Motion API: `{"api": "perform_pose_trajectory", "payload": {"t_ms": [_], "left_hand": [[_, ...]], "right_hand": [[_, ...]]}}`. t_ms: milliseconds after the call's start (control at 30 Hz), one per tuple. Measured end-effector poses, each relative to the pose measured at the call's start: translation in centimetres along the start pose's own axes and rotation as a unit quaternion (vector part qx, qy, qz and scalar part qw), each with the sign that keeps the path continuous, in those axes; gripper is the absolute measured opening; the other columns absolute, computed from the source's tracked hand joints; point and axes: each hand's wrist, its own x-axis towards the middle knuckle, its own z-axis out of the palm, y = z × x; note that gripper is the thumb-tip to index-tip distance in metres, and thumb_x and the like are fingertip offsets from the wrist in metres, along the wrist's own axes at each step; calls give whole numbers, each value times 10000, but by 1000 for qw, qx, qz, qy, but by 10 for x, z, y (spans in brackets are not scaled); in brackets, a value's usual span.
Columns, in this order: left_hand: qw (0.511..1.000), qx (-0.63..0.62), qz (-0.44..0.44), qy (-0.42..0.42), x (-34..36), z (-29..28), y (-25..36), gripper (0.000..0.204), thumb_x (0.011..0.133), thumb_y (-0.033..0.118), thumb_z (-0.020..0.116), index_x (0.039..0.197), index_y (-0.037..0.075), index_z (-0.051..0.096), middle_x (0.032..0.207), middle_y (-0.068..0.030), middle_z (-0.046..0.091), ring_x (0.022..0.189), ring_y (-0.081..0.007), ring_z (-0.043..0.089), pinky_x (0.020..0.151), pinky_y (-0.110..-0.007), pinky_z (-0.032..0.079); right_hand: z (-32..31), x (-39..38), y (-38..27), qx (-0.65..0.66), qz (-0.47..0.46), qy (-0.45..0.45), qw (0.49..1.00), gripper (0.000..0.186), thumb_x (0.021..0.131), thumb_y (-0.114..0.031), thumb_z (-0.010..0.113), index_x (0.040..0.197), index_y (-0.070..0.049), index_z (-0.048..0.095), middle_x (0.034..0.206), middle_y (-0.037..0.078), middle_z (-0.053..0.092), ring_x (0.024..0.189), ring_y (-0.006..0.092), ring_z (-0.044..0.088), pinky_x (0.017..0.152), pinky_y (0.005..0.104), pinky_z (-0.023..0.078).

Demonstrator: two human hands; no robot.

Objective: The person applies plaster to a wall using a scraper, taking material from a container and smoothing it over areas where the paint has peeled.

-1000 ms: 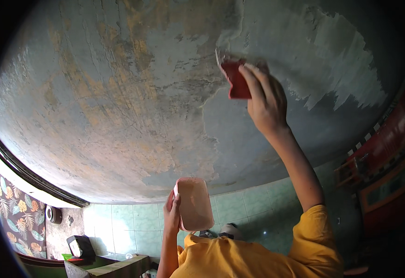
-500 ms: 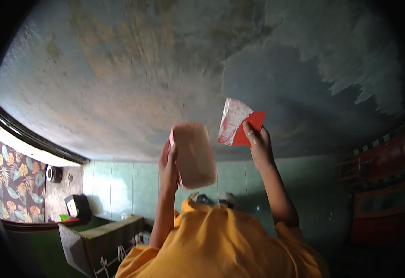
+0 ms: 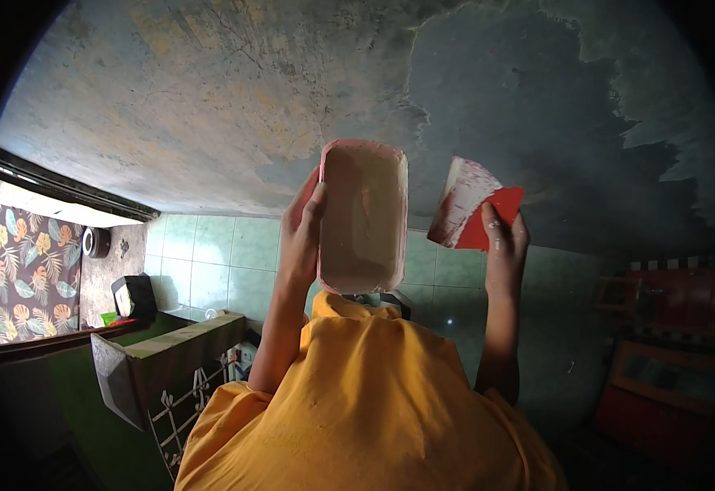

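My left hand point(image 3: 301, 233) grips the left side of a pinkish rectangular tub point(image 3: 324, 245), its thumb over the rim. A pale smear lies on the tub's inner bottom, and its rim is crusted. To the right, my right hand point(image 3: 505, 245) pinches a red putty scraper point(image 3: 502, 204), thumb on the near face. White filler coats the scraper's wide blade end, which points to the upper left. Scraper and tub are apart. White flecks show on my right thumb. Beyond both hands rises a patchy grey wall point(image 3: 292, 98), with a smoother dark grey area on its right part.
Green tiles point(image 3: 210, 245) cover the floor along the wall. At the left is a doorway with a leaf-patterned mat point(image 3: 30, 278) and a dark round container point(image 3: 95, 241) beyond. A cabinet-like stand point(image 3: 185, 335) is at lower left; red furniture point(image 3: 660, 376) is at right.
The tub has moved up and to the right in view, and the scraper has shifted right. Both stay in my hands. The view has tilted, showing more of the floor.
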Motion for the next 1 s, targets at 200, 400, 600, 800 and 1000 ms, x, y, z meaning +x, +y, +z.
{"api": "perform_pose_trajectory", "payload": {"t_ms": [200, 400, 600, 800, 1000], "left_hand": [[1000, -17, 6, -4, -2, 17, -22, 734, 1079, 474, 561, 1594, -27, 412, 1543, -142, 530, 1405, -221, 503, 1173, -352, 394], [997, -37, 64, 15, -23, 69, -45, 747, 1106, 463, 500, 1626, -42, 320, 1622, -145, 438, 1478, -229, 431, 1206, -356, 354], [988, 55, 118, 85, -48, 129, -50, 676, 1128, 369, 470, 1627, -49, 292, 1605, -174, 429, 1479, -243, 415, 1206, -363, 345], [981, -68, 125, 132, -74, 166, -82, 816, 1078, 152, 608, 1683, 2, 82, 1607, -183, 398, 1346, -234, 540, 1087, -346, 481], [973, -62, 134, 176, -80, 176, -106, 731, 1094, 155, 571, 1671, -25, 159, 1596, -184, 407, 1388, -233, 511, 1108, -333, 463]], "right_hand": [[-11, -22, -57, -57, -72, -69, 993, 155, 1037, -124, 662, 1126, -1, 635, 978, 5, 646, 847, 64, 583, 735, 244, 492], [17, -31, -78, -353, -292, -109, 882, 207, 972, -95, 691, 1140, -7, 608, 950, 164, 679, 800, 320, 718, 677, 372, 565], [9, -1, -60, -465, -329, -152, 808, 157, 978, -94, 653, 1112, -41, 592, 910, 137, 663, 721, 317, 697, 615, 420, 567], [-15, -2, -32, -488, -341, -184, 782, 288, 890, -38, 676, 1163, -34, 585, 987, 157, 698, 798, 338, 733, 662, 425, 594], [-43, 1, -21, -448, -274, -238, 817, 296, 943, -86, 663, 1217, 16, 618, 1011, 229, 718, 880, 445, 710, 737, 501, 578]]}}
